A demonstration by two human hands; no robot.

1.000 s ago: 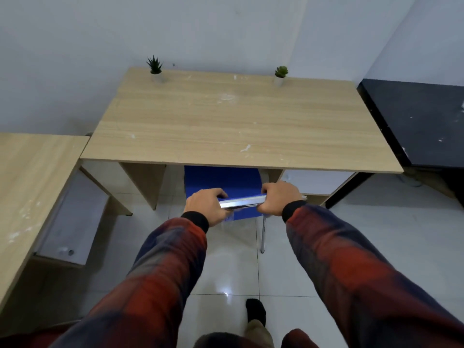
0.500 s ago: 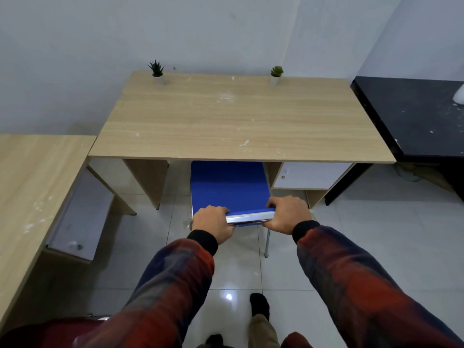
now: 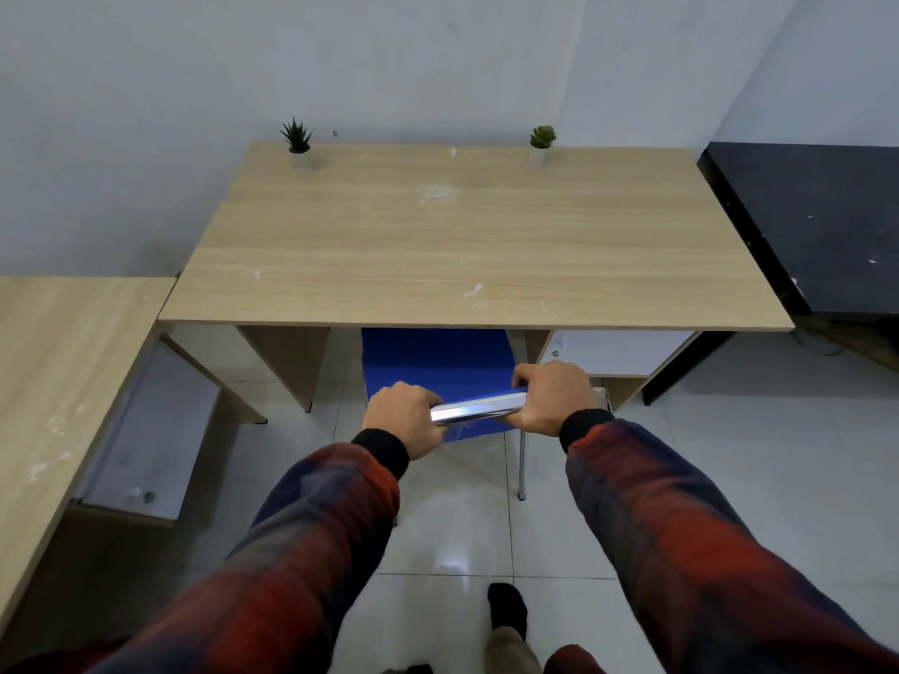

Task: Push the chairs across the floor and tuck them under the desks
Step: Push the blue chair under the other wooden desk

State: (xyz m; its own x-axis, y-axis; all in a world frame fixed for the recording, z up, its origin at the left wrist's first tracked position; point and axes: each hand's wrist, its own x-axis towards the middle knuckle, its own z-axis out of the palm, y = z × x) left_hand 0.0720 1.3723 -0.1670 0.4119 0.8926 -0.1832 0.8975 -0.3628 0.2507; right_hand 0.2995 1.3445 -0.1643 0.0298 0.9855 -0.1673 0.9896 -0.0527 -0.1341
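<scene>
- Left hand [image 3: 406, 420] and right hand [image 3: 552, 398] are both gripping the chair's [image 3: 438, 362] shiny top rail [image 3: 479, 410].
- The blue seat is sitting partly under the desk [image 3: 462, 235].
- 2 plants [image 3: 297, 141] are standing at the desk's back edge.

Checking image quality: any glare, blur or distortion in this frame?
Head view: glare on the chair's chrome bar and floor tiles; sleeves blurred close up; wide-angle bending at the edges; desk evenly lit, sharp.

Two small potted plants [image 3: 297, 143] [image 3: 541, 143] by the wall; black table [image 3: 817, 221] at right
</scene>
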